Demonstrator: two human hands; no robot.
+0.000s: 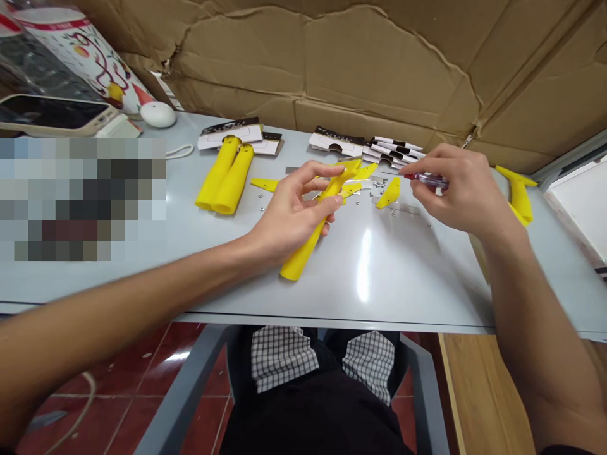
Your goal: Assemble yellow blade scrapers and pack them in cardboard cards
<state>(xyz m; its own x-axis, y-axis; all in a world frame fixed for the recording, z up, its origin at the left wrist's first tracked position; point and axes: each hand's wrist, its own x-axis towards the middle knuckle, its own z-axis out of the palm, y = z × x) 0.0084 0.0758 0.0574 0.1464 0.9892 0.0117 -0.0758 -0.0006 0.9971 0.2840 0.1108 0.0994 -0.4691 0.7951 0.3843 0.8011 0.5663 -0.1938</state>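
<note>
My left hand (pixel 301 212) wraps round a yellow plastic handle (pixel 303 253), tilted with its wider round end toward me. At the handle's far end is a flat yellow head, near my left fingertips. A small screwdriver (pixel 431 180) with a clear purplish grip is pinched in my right hand (pixel 458 186), its thin shaft pointing left toward the yellow head without touching it. Between and beyond my hands lie loose yellow plates (pixel 389 193), metal blades (pixel 408 207) and small screws and nuts (pixel 378 183).
Two yellow handles (pixel 231 180) lie left of my left hand. Card packages (pixel 336 141) line the cardboard wall (pixel 379 63). Another yellow piece (pixel 520 196) is at the right. A phone (pixel 52 114), a white mouse (pixel 158 114) and a patterned cup (pixel 85 54) stand at the back left.
</note>
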